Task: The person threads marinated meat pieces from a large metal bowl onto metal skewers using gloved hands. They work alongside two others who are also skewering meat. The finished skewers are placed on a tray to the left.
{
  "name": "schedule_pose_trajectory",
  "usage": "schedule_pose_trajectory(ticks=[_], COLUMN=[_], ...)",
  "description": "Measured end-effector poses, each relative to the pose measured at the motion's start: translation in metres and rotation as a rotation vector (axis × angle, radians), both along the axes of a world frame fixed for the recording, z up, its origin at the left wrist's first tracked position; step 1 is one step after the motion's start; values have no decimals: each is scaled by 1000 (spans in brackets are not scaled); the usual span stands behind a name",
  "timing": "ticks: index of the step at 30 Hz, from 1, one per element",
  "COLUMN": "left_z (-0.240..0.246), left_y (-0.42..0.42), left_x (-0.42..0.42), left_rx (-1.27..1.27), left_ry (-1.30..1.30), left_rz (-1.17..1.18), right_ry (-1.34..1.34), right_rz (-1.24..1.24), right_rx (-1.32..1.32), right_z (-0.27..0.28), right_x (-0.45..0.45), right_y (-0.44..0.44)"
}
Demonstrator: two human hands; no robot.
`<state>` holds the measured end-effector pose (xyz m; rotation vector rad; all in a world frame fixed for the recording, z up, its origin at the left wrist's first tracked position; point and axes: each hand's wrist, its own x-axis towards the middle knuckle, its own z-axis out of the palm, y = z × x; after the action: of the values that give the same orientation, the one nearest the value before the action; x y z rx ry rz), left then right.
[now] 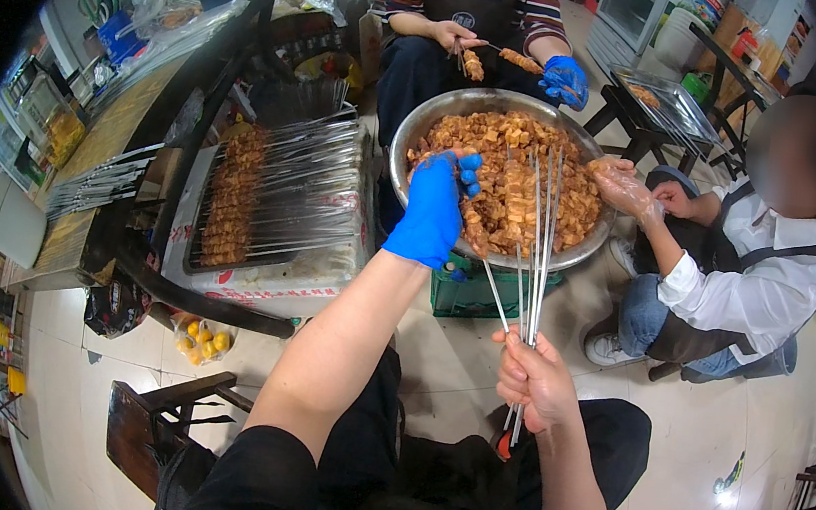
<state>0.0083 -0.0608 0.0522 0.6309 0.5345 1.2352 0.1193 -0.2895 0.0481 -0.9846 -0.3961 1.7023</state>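
Observation:
A large round metal basin (pixel 597 255) full of marinated meat chunks (pixel 507 183) stands before me on a green crate (pixel 464 305). My left hand (pixel 435 201), in a blue glove, is at the basin's near left edge with its fingers curled at the top of a skewer partly threaded with meat (pixel 476 234); whether they grip anything cannot be told. My bare right hand (pixel 535 381) is closed around a bundle of flat metal skewers (pixel 538 270), their tips pointing up over the basin. The partly threaded skewer runs down into this same hand.
At left, a dark tray (pixel 193 263) holds rows of meat skewers. More bare skewers (pixel 103 179) lie on the wooden table (pixel 71 228). One person sits opposite holding meat skewers; another, at right, has a hand at the basin's rim. Beyond is a metal tray (pixel 685 109).

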Motion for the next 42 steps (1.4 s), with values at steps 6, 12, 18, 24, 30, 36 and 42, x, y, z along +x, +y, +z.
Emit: schedule_pose_trajectory(ticks=[6, 12, 18, 24, 30, 36, 42], left_z=[2, 3, 16, 16, 18, 4, -22], left_y=[-25, -44, -38, -16, 1, 26, 48], left_x=[21, 25, 15, 1, -10, -27, -40], left_rx=[-68, -267, -263, -212, -115, -93, 575], left_ry=[81, -464, -57, -56, 55, -39, 1235], left_rz=[55, -430, -361, -270, -34, -259, 3], right_ry=[-15, 19, 128, -151, -422, -278, -295], right_rz=[-34, -54, -2, -16, -46, -35, -207], right_rx=[15, 56, 15, 67, 159, 108, 85], right_z=[-1, -1, 1, -2, -6, -2, 0], right_x=[-4, 0, -1, -10, -18, -13, 0], right_y=[4, 8, 4, 7, 19, 22, 16])
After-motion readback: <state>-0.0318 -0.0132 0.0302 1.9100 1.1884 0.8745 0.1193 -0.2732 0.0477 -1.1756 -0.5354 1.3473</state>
